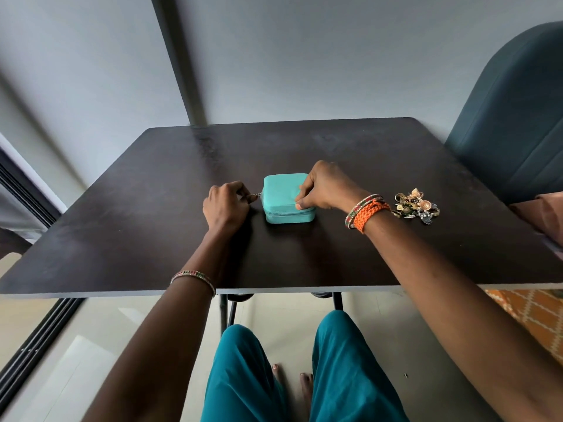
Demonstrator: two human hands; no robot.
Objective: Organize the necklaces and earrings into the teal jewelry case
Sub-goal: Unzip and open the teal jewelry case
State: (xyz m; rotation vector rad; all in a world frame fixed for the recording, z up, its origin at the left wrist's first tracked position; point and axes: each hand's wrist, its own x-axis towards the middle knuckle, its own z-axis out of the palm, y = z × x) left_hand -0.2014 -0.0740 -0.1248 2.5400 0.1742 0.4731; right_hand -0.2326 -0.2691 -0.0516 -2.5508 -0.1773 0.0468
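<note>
The closed teal case (288,197) is set at the middle of the dark desk (122,239). Its zipper pull (255,196), at nine o'clock, is pinched by the left hand (225,205); its lid is gripped by the right hand (326,187). A jewelry heap (416,206) is seen at three o'clock, partly hidden behind the right wrist, a blue chair (511,123) at two o'clock

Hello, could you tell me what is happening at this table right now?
A person sits at a dark table with a closed teal jewelry case in front of them. The left hand pinches the zipper pull at the case's left side, while the right hand holds the case by its right side and lid. A pile of jewelry lies on the table to the right, apart from the case, not yet packed.
</note>
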